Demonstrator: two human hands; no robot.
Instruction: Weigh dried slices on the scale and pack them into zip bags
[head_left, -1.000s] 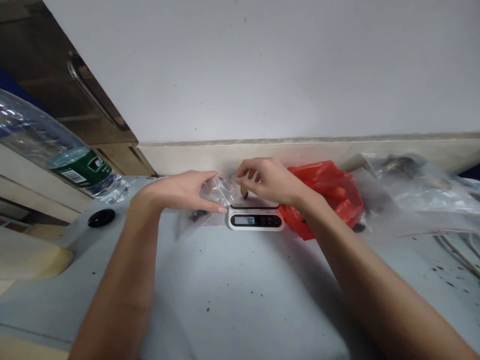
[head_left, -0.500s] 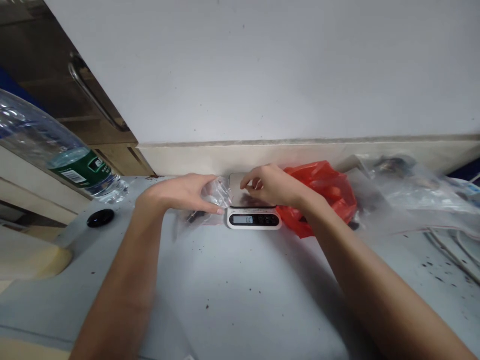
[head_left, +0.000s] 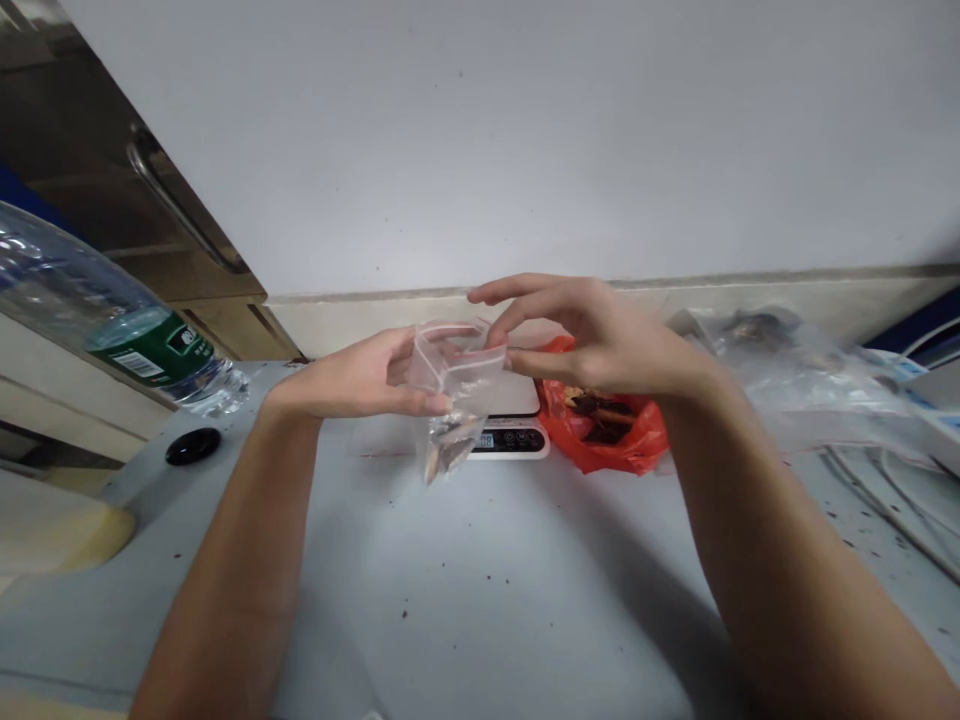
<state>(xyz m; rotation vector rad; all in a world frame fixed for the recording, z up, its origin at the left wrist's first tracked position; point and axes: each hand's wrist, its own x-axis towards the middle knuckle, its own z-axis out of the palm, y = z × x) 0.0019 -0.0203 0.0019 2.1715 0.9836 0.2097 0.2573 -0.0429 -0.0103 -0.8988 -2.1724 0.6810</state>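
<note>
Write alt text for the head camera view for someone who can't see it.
Two bare hands, left hand and right hand, hold a small clear zip bag open above a digital scale on a grey table. A red plastic bag lies beside the scale.

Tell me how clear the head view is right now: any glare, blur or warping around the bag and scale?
Head view: even light, soft arm shadows on the table; small clear bag slightly soft between left hand and right hand; scale display unreadable, partly hidden; bottle stretched at the left edge.
</note>
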